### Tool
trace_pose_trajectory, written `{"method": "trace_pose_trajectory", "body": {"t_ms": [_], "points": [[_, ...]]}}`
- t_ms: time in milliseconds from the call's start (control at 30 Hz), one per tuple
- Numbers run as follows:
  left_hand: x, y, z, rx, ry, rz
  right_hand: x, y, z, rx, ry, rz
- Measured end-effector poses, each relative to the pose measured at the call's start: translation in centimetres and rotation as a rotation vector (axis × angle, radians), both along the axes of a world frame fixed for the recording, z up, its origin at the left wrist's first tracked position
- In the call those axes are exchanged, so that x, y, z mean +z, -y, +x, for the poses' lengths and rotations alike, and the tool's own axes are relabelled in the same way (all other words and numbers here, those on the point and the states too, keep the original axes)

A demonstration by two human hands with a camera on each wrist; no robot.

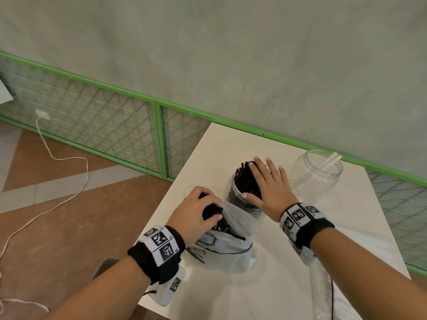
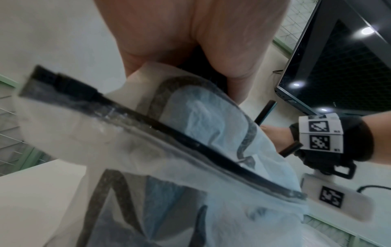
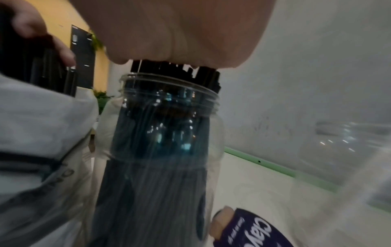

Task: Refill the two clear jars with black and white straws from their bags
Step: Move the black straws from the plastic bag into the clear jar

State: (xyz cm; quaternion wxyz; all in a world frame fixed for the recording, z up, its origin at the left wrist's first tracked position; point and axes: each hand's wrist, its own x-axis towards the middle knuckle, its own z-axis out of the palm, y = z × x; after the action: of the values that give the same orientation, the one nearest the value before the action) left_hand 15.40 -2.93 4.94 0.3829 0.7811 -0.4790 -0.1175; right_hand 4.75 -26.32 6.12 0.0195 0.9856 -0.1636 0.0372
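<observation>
A clear jar packed with black straws stands mid-table. My right hand lies flat on the straw tops, fingers straight; the right wrist view shows its palm pressing on those straws above the jar. My left hand grips a bunch of black straws sticking out of a translucent zip bag in front of the jar. The second clear jar, at the back right, holds two white straws.
The white table ends close by on the left, with floor below. A clear plastic bag lies under my right forearm. A purple-labelled item sits by the jar's base. Green mesh fencing and the wall run behind.
</observation>
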Motion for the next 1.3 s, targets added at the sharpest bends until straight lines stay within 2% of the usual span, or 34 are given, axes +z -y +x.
{"method": "trace_pose_trajectory", "body": {"t_ms": [233, 400, 567, 667, 767, 900, 1000, 1067, 1167, 1300], "points": [[-0.2, 0.0, 0.0, 0.001, 0.008, 0.011, 1.0, -0.1, 4.7, 0.089, -0.080, 0.016], [-0.1, 0.1, 0.1, 0.001, 0.001, 0.009, 0.9, 0.3, 5.3, 0.117, 0.065, 0.144], [-0.2, 0.1, 0.2, -0.001, 0.006, 0.011, 1.6, 1.0, 5.4, 0.066, 0.276, 0.160], [-0.3, 0.1, 0.2, -0.004, 0.014, 0.010, 1.7, 1.5, 5.1, -0.023, 0.148, 0.001], [-0.2, 0.1, 0.2, -0.001, 0.014, 0.011, 1.9, 1.7, 4.6, -0.085, 0.102, 0.008], [-0.1, 0.1, 0.2, -0.002, 0.014, 0.010, 3.3, 0.7, 3.1, -0.067, 0.376, 0.193], [0.0, 0.1, 0.2, 0.003, 0.000, 0.007, 3.7, -1.3, 0.2, 0.058, 0.542, 0.370], [0.0, 0.0, 0.3, 0.005, -0.004, 0.005, 2.5, -2.8, -2.4, 0.168, 0.459, 0.430], [0.1, 0.1, 0.3, 0.002, -0.001, 0.010, -0.6, -4.4, -5.9, 0.260, 0.197, 0.405], [0.2, 0.1, 0.2, 0.003, 0.005, -0.004, -3.2, -6.5, -6.7, 0.251, 0.184, 0.357]]}}
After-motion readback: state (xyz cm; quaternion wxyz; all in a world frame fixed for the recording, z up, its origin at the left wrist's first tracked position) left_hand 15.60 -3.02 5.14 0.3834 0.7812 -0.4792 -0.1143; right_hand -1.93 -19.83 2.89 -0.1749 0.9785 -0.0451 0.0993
